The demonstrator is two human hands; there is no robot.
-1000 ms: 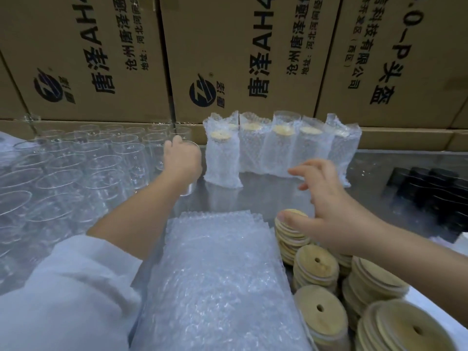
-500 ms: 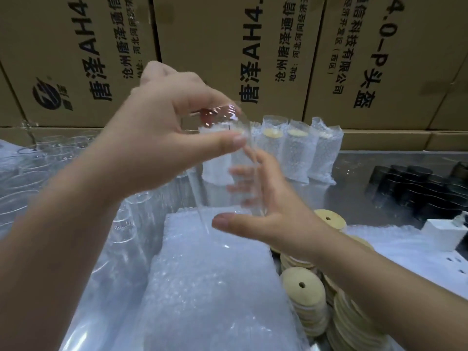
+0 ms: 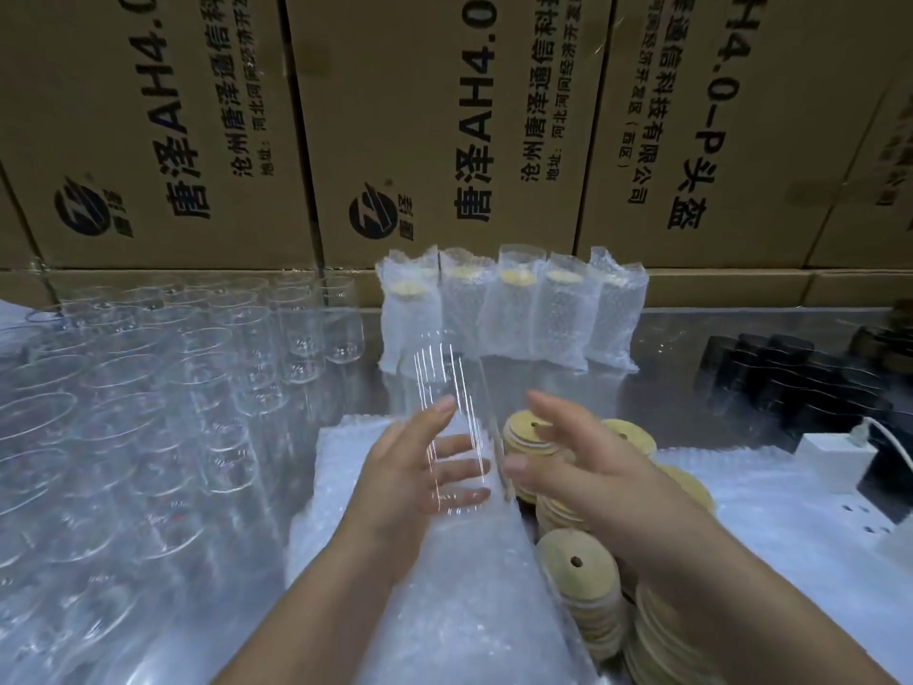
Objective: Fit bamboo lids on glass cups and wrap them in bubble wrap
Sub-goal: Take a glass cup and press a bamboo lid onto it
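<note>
Left hand (image 3: pixel 400 472) grips the glass cup (image 3: pixel 444 383) in the lower middle of the frame. The thumb lies on the near wall and the fingers show through the glass from behind, so the cup is carried off the surface, tilted, its upper end leaning away. Right hand (image 3: pixel 578 472) hangs just beside the cup on its right, fingers loose and holding nothing. Its thumb is close to the glass wall, but motion blur hides whether it touches. I judge it waits there either to steady the cup or to drop onto a lid. Directly beneath both hands lies the bubble wrap stack (image 3: pixel 459 600), likely kept close so a lidded cup can go straight into it. At lower right, under the right wrist, the bamboo lids (image 3: pixel 575 561) sit in piles within easy reach. I see no lid on the held cup. Further off, the bare glasses (image 3: pixel 197 388) crowd the left of the worktop (image 3: pixel 657 383). Beyond the hands, at centre, the wrapped cups (image 3: pixel 514 309) stand in a row against the cardboard boxes (image 3: pixel 444 116) that fill the top of the frame, parked clear of the working spot
</note>
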